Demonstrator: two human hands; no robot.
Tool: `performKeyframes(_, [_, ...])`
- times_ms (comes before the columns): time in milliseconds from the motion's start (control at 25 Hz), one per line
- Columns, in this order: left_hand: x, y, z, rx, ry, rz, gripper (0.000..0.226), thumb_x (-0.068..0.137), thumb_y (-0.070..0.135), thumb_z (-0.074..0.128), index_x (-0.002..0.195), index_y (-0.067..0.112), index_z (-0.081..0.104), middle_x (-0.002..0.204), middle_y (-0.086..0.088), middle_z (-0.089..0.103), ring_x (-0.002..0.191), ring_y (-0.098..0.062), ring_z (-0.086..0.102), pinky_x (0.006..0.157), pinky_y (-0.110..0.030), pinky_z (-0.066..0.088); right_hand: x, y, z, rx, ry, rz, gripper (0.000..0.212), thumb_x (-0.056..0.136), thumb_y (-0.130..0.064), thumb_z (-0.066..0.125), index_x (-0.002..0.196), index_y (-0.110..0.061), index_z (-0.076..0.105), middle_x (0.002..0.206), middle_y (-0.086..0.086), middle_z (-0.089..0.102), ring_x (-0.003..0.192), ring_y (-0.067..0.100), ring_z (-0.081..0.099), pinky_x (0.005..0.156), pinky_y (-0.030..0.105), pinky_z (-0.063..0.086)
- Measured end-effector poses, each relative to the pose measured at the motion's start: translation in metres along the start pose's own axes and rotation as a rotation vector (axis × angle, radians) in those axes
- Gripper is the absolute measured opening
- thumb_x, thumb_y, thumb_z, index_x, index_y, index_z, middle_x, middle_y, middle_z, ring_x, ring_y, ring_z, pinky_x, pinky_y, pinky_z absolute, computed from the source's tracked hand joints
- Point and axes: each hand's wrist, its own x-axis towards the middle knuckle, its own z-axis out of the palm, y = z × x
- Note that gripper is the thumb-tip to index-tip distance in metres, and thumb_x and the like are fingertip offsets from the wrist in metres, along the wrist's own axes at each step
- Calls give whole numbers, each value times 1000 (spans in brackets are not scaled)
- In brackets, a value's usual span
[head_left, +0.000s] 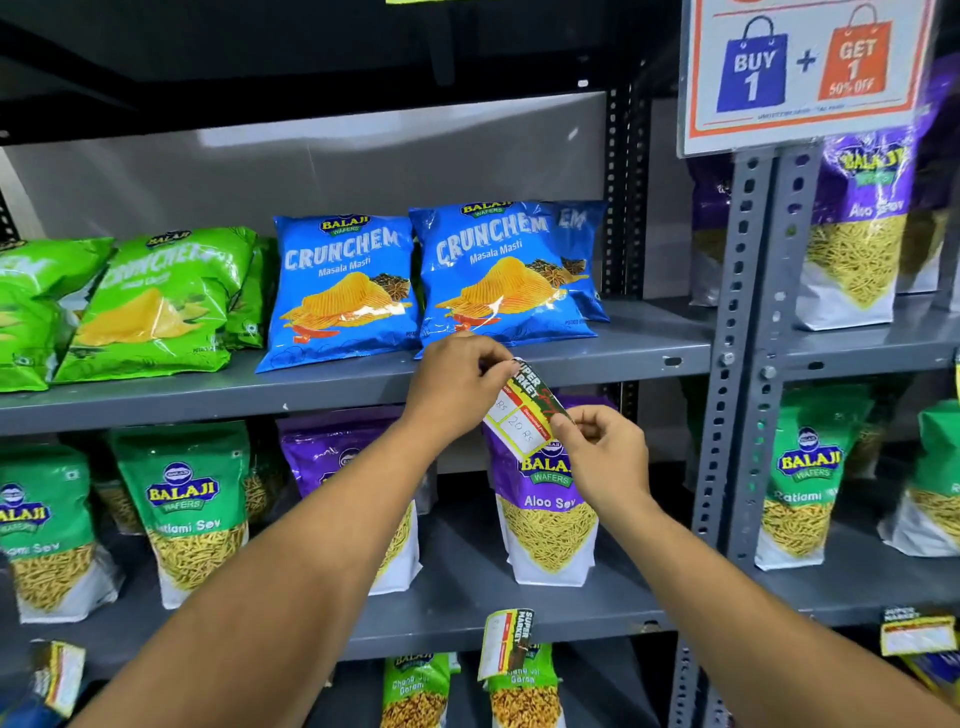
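A small price tag (522, 415), printed "Super Market" with "20 Rs" written on it, is held between both hands in front of the grey shelf edge (311, 395). My left hand (457, 387) pinches its upper end just below the blue Crunchem chip bags (498, 275). My right hand (602, 452) pinches its lower right corner, in front of a purple Aloo Sev pouch (545, 525). The tag is tilted, top end to the upper left.
Green Crunchem bags (156, 301) lie left on the upper shelf. Green Ratlami Sev pouches (192, 509) stand below. Another tag (506, 644) hangs from the lower shelf edge. A perforated steel upright (737, 332) and a "Buy 1 + Get 1" sign (805, 67) stand on the right.
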Motion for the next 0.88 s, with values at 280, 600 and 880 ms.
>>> performKeyframes(280, [-39, -20, 5, -241, 210, -347, 15, 80, 27, 73, 89, 15, 77, 84, -3, 77, 74, -11, 67, 76, -25, 53, 11, -26, -3, -190, -33, -149, 14, 85, -23, 66, 94, -15, 73, 76, -7, 68, 72, 4, 62, 74, 25, 51])
performKeyframes(600, [-43, -20, 11, -247, 267, -478, 16, 79, 32, 72, 81, 18, 77, 81, 1, 77, 77, -14, 69, 70, -27, 53, 21, -39, 0, -252, -37, -140, 6, 81, -26, 70, 83, -20, 70, 69, -9, 68, 70, 5, 65, 77, 30, 54])
performKeyframes(880, [-40, -19, 4, -310, 288, -465, 15, 80, 31, 72, 83, 17, 77, 80, 1, 76, 75, -11, 69, 73, -24, 53, 22, -49, -2, -236, -46, -185, 5, 81, -26, 69, 77, -23, 71, 71, -6, 70, 71, 9, 66, 75, 31, 55])
